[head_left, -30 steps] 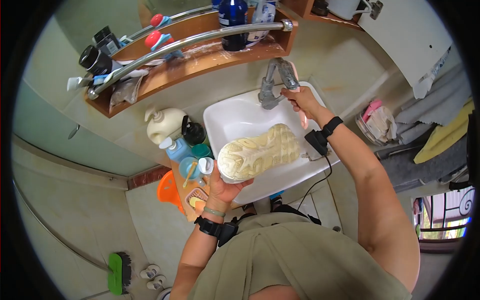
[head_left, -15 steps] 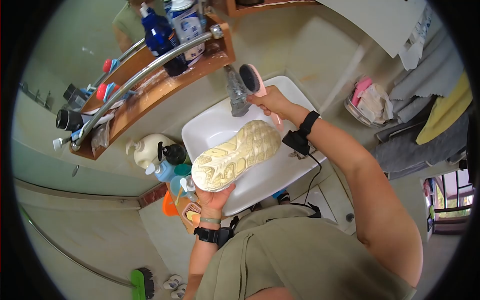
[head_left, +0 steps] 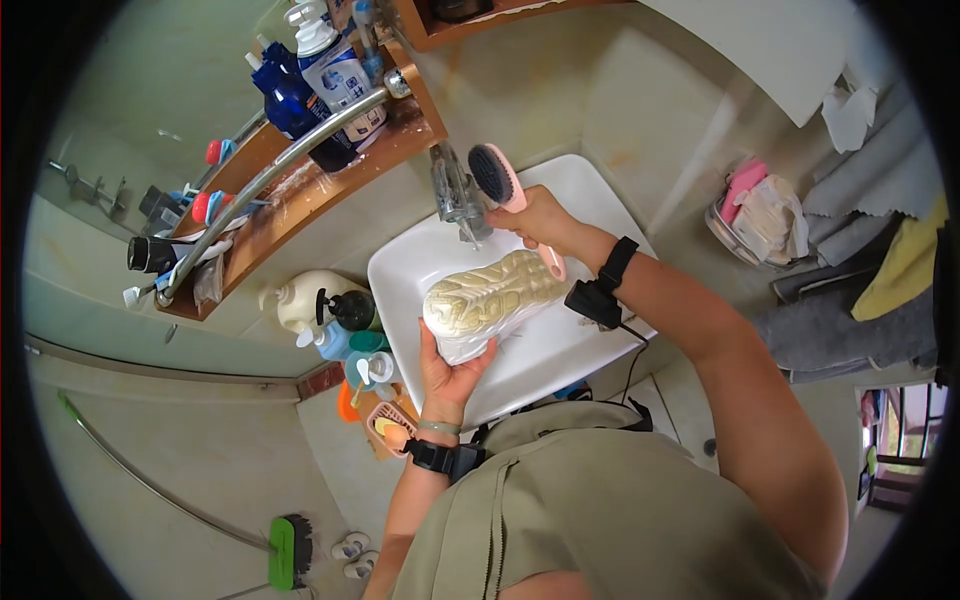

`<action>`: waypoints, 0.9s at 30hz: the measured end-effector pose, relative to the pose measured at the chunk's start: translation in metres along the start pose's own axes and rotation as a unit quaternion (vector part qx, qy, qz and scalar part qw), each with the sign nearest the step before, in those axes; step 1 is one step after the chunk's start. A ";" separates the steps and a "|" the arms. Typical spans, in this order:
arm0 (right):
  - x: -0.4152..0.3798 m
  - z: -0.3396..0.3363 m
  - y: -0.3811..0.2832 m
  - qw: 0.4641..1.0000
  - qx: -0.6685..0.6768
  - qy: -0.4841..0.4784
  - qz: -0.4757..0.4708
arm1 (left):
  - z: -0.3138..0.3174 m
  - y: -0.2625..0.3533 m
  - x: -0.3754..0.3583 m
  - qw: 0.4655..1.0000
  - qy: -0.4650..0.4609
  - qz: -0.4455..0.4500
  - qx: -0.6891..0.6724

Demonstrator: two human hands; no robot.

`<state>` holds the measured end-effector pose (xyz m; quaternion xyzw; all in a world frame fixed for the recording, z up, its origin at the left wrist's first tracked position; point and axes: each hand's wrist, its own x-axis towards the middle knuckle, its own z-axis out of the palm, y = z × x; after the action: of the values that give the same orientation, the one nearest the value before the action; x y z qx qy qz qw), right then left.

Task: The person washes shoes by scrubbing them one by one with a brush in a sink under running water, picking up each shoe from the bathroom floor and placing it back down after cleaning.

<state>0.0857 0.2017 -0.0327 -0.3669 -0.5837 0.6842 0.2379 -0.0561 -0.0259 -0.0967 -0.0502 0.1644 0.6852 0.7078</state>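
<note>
My left hand [head_left: 452, 378] grips a white shoe [head_left: 490, 300] at its near end. The shoe's pale yellowish, patterned sole faces up and glistens over the white sink [head_left: 590, 375]. In my right hand [head_left: 545, 222] is a pink brush [head_left: 512, 190] with black bristles, its head pointing away from me and the handle end showing below my palm. The fingertips of that hand are right at the metal faucet [head_left: 458, 200], whose spout has a thin gleam of water under it. Closed fingers hide the middle of the brush handle.
Left of the sink stand pump bottles [head_left: 350, 310] and a pink soap basket [head_left: 388, 428]. A wooden shelf [head_left: 290, 215] with a metal rail and several bottles juts out above. Towels [head_left: 870, 200] hang at right. A green broom [head_left: 290, 552] leans at lower left.
The shoe has tilted and moved right and lower into the sink, under the faucet, with my left hand. My right hand stays by the faucet with the brush.
</note>
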 end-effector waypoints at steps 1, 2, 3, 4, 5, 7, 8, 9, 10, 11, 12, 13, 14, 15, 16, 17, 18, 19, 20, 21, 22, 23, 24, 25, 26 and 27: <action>0.000 0.000 0.000 1.000 -0.002 0.003 0.002 | 0.002 -0.002 0.003 1.000 0.011 0.001 0.006; 0.000 0.000 0.000 1.000 -0.005 0.005 0.004 | 0.003 -0.003 0.005 1.000 0.022 0.003 0.012; -0.001 0.000 -0.001 1.000 -0.004 0.002 0.004 | 0.006 -0.005 0.006 1.000 0.024 0.006 0.012; -0.002 -0.001 -0.001 1.000 -0.012 0.002 0.001 | 0.009 -0.007 0.008 0.999 0.026 0.006 0.018; -0.003 -0.001 -0.002 1.000 -0.020 0.002 -0.002 | 0.012 -0.008 0.009 0.999 0.029 0.004 0.023; -0.003 0.001 -0.002 1.000 -0.024 0.004 0.002 | 0.017 -0.009 0.012 0.999 0.034 0.001 0.028; -0.003 0.000 -0.003 1.000 -0.030 0.008 0.002 | 0.019 -0.010 0.016 0.999 0.036 -0.002 0.032; -0.003 -0.001 -0.003 1.000 -0.029 0.010 0.001 | 0.021 -0.011 0.021 0.999 0.035 -0.004 0.034; -0.005 0.000 -0.004 0.999 -0.031 0.005 -0.007 | 0.024 -0.013 0.024 0.999 0.038 -0.007 0.038; -0.006 -0.001 -0.005 0.999 -0.032 0.000 -0.014 | 0.026 -0.014 0.028 0.998 0.042 -0.011 0.041; -0.007 -0.002 -0.006 0.999 -0.032 0.004 -0.014 | 0.028 -0.014 0.030 0.998 0.041 -0.014 0.042; -0.008 -0.002 -0.006 0.998 -0.059 0.002 -0.007 | 0.030 -0.014 0.032 0.997 0.053 -0.014 0.045; -0.009 -0.002 -0.007 0.996 -0.088 0.001 -0.001 | 0.031 -0.014 0.033 0.997 0.065 -0.013 0.047; -0.008 -0.004 0.000 0.996 -0.087 0.002 -0.002 | 0.031 -0.014 0.035 0.997 0.064 -0.014 0.049; -0.008 -0.007 0.013 0.990 -0.125 0.013 -0.063 | 0.030 -0.013 0.036 0.996 0.076 -0.012 0.052; -0.010 -0.011 0.026 0.979 -0.163 0.023 -0.124 | 0.029 -0.013 0.038 0.995 0.088 -0.010 0.054; -0.023 -0.013 0.024 0.979 -0.163 0.024 -0.123 | 0.028 -0.012 0.039 0.995 0.089 -0.012 0.054; -0.042 -0.014 0.016 0.973 -0.185 0.042 -0.128 | 0.026 -0.012 0.039 0.995 0.080 -0.010 0.056; -0.058 -0.015 0.014 0.967 -0.208 0.060 -0.133 | 0.025 -0.011 0.039 0.996 0.072 -0.009 0.057; -0.064 -0.018 0.025 0.967 -0.208 0.060 -0.132 | 0.023 -0.011 0.041 0.996 0.073 -0.011 0.056; -0.068 -0.020 0.039 0.975 -0.172 0.089 -0.113 | 0.022 -0.011 0.043 0.995 0.076 -0.008 0.061; -0.071 -0.022 0.050 0.979 -0.136 0.118 -0.094 | 0.020 -0.011 0.045 0.995 0.079 -0.004 0.066; -0.078 -0.021 0.047 0.979 -0.135 0.119 -0.094 | 0.019 -0.010 0.046 0.995 0.080 -0.005 0.067; -0.086 -0.021 0.039 0.975 -0.190 0.096 -0.071 | 0.017 -0.010 0.047 0.995 0.082 -0.007 0.053; -0.092 -0.020 0.035 0.966 -0.243 0.073 -0.048 | 0.016 -0.009 0.049 0.996 0.085 -0.009 0.040; -0.095 -0.015 0.037 0.967 -0.240 0.075 -0.046 | 0.014 -0.008 0.049 0.995 0.087 -0.011 0.042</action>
<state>0.1595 0.1315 -0.0480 -0.4363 -0.7274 0.4829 0.2176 -0.0457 0.0247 -0.0992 -0.0813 0.2535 0.6627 0.7000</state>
